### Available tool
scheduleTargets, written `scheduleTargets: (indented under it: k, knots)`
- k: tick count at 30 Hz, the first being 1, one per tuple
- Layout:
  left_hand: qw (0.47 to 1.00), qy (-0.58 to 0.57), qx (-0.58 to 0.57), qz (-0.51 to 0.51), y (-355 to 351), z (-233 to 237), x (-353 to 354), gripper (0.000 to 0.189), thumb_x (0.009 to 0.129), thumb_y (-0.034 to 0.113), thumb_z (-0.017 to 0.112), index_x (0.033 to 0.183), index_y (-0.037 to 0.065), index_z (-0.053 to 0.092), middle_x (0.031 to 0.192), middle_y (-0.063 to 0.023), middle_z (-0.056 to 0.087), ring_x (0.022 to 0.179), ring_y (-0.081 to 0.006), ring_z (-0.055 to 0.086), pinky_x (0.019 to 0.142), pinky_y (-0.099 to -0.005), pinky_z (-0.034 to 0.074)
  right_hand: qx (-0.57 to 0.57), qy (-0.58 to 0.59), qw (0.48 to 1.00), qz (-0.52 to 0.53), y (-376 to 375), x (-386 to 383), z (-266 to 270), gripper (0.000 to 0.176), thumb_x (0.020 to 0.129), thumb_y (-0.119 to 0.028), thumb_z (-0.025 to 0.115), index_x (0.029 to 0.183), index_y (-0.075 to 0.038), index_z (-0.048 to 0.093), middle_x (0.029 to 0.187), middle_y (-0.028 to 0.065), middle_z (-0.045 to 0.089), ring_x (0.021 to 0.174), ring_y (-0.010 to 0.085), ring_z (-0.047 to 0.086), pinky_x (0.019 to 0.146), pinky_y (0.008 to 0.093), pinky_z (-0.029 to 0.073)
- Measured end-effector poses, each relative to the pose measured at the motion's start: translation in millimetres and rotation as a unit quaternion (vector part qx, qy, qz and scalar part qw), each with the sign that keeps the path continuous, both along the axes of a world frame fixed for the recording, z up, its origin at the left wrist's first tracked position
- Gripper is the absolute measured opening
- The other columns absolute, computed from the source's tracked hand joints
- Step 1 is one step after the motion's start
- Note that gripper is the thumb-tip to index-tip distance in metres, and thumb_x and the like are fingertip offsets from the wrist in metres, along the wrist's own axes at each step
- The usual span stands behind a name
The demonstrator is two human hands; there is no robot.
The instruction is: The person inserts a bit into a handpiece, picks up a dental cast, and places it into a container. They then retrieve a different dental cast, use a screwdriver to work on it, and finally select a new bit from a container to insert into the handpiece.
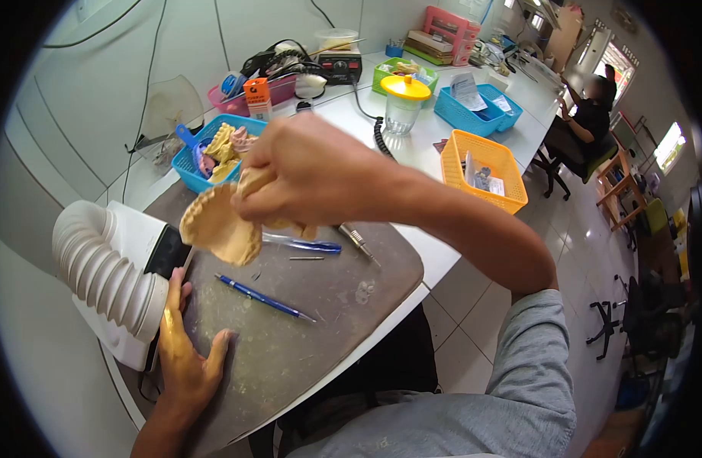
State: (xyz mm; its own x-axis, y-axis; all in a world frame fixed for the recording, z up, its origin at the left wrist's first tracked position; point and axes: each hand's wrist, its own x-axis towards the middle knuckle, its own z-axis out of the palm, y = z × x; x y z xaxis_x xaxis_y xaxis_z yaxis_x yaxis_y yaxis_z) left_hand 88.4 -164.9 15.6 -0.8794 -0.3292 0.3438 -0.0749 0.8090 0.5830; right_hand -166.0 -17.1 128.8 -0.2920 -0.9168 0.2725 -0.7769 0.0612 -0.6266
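My right hand [309,172] is raised over the mat and grips a tan plaster dental cast [220,223], its row of teeth along the curved edge. More tan plaster shows behind and below the fingers, partly covered by the hand. My left hand [187,362] holds nothing; its thumb and fingers are apart at the mat's left side, fingertips beside the end of the white ribbed hose [111,271]. On the brown mat [351,305] between the hands lie a blue pen-like tool [263,296], a second blue-handled tool [313,246], a thin metal bit [306,258] and a metal handpiece [359,243].
Behind the right hand stands a blue basket [191,174] of dental casts. Along the wall are an orange box [257,98] and a black control unit [340,67]. A yellow-lidded jar [404,107] and a yellow basket [484,195] stand rightward. Another person [587,118] sits farther off.
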Motion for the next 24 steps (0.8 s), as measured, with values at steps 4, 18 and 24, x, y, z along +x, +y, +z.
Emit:
scheduleTargets:
  k: [4,18,24]
  knots:
    - [1.0,-0.008,-0.027,-0.006,-2,-4,4,0.092,0.074,-0.009,0.068,0.156,-0.003,0.027,0.156,-0.0231,0.037,0.139,-0.0364,0.046,0.12,-0.0434,0.032,0.005,0.059,0.993,-0.106,42,-40,46,0.034,0.08,-0.03,0.077,0.094,0.001,0.078,0.072,0.0142,0.072,0.06,0.0163,0.07,0.063,0.0304,0.059]
    - [0.978,-0.079,-0.194,-0.015,46,20,34,0.058,0.091,0.018,0.076,0.143,0.003,0.053,0.151,-0.0225,0.044,0.131,-0.0428,0.054,0.107,-0.0467,0.05,0.163,0.226,0.857,-0.434,198,-321,30,0.039,0.079,-0.039,0.073,0.082,-0.001,0.077,0.065,0.0126,0.068,0.059,0.0184,0.068,0.059,0.0351,0.053]
    - [0.979,-0.065,-0.166,0.1,95,8,39,0.047,0.094,0.009,0.065,0.139,0.001,0.055,0.14,-0.0267,0.053,0.125,-0.0421,0.058,0.106,-0.0503,0.051,0.225,0.199,0.853,-0.426,202,-347,-15,0.042,0.076,-0.039,0.071,0.083,0.002,0.076,0.068,0.0191,0.069,0.062,0.0276,0.069,0.062,0.039,0.055]
